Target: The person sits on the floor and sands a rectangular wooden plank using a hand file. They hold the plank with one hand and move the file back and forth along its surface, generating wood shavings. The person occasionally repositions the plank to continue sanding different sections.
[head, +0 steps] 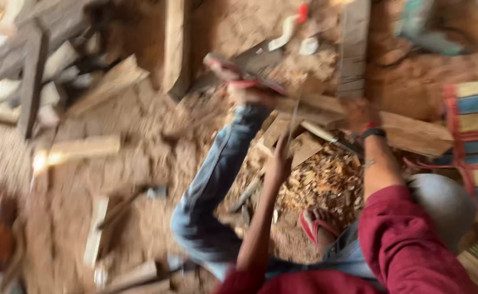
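Note:
The view is motion-blurred. I sit on a dirt floor with my jeans-clad leg point(217, 169) stretched forward and a red sandal point(239, 76) on that foot. My left hand point(278, 163) is closed around a thin, upright blade-like tool point(292, 122) above a heap of wood chips point(326, 182). My right hand point(358, 114), with a black band on the wrist, grips the near end of a flat wooden board point(415, 135). Small wood offcuts point(304, 147) lie between the two hands. My other foot, in a red sandal point(316, 224), is tucked near my lap.
A hatchet-like tool point(141, 196) lies on the sawdust at the left. Planks point(353, 49) and timber pieces point(32, 71) are stacked at the back and far left. A striped cloth point(475, 141) lies at the right, and a short plank point(84, 148) lies at the left.

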